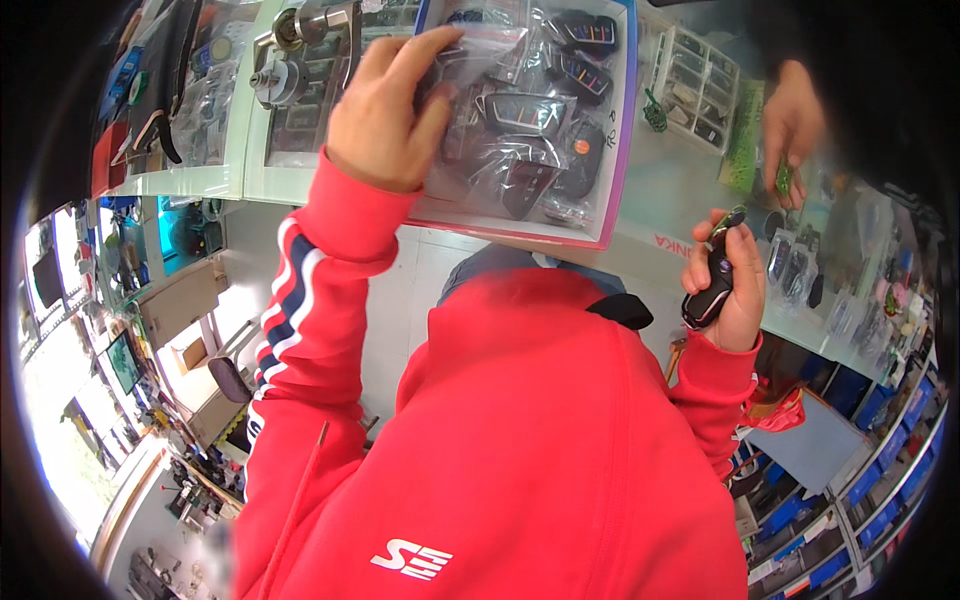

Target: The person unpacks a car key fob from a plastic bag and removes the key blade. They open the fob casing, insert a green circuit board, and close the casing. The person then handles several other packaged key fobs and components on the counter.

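A shallow white box with a purple edge lies on the glass counter, filled with car key fobs in clear plastic bags. Over its left side reaches my left hand, thumb and forefinger apart, the fingertips at a clear zip bag. Bagged black fobs lie around it, among them a wide fob with a row of buttons and a rounded one with an orange dot. To the right of the box, my right hand is closed round a black car key fob, held tilted above the counter.
Another person's hand holds a small green item at the far right. Near it stands a clear compartment case of small parts. A metal door-handle lock lies left of the box. Bagged items lie along the counter's right part.
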Motion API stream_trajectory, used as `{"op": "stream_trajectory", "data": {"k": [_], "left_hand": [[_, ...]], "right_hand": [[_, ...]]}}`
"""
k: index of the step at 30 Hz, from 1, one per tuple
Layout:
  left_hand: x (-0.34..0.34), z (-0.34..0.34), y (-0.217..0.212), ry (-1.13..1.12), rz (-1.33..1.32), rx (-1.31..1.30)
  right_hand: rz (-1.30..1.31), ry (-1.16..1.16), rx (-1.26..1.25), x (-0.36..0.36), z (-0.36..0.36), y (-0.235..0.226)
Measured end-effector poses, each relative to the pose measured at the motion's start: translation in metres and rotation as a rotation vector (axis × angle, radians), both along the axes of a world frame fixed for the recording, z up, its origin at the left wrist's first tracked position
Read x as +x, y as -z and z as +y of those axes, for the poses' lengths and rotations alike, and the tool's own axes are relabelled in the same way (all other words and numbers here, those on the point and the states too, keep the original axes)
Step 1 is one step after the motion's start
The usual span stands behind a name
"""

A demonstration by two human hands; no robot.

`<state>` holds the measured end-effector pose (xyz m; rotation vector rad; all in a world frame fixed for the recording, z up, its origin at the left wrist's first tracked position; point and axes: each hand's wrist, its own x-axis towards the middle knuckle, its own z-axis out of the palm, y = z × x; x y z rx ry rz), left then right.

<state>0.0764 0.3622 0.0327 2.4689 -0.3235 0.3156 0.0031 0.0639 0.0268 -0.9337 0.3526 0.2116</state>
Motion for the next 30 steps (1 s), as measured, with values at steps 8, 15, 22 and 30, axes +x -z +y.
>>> {"op": "stream_trajectory", "data": {"k": [8,15,22,30], "left_hand": [[-0.031,-0.018,0.005,0.147,-0.035,0.474],[-0.035,-0.018,-0.007,0.158,0.043,0.429],[-0.004,-0.041,0.019,0.134,-0.033,0.232],[0.007,-0.03,0.009,0.043,0.12,0.161]], "right_hand": [[0.062,0.006,-0.028,-0.003,-0.013,0.003],[0.197,0.032,-0.035,0.006,-0.027,0.004],[0.141,-0.13,0.009,0.012,-0.037,0.008],[0.175,-0.221,-0.055,0.011,-0.046,0.005]]}}
